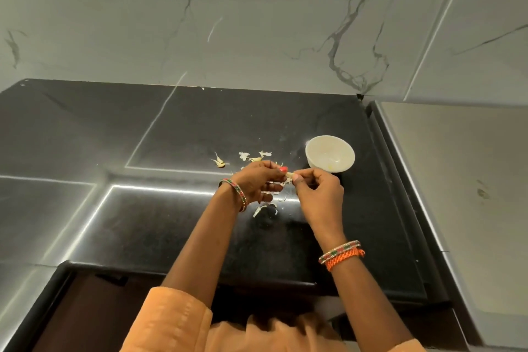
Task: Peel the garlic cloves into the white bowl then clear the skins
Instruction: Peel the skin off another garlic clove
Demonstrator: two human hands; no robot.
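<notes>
- Fingers of our left hand (258,180) and right hand (317,188) are curled and pinch one garlic clove (289,174) between them, above the black counter (171,223) and just beside the white bowl (330,157).
- We judge the step in hand to be stripping skin from this clove; how much skin remains on it is too small to tell.
- Loose skins (265,208) lie scattered on the counter below and beyond our hands.
- Further pieces (220,162) lie to the left; we cannot tell whether they are skins or unpeeled cloves.
- The bowl shows a pale interior; we cannot make out any peeled cloves in it.
- Remaining, in our judgement: finish the clove, drop it in the bowl, then clear the skins, which is not yet begun.
</notes>
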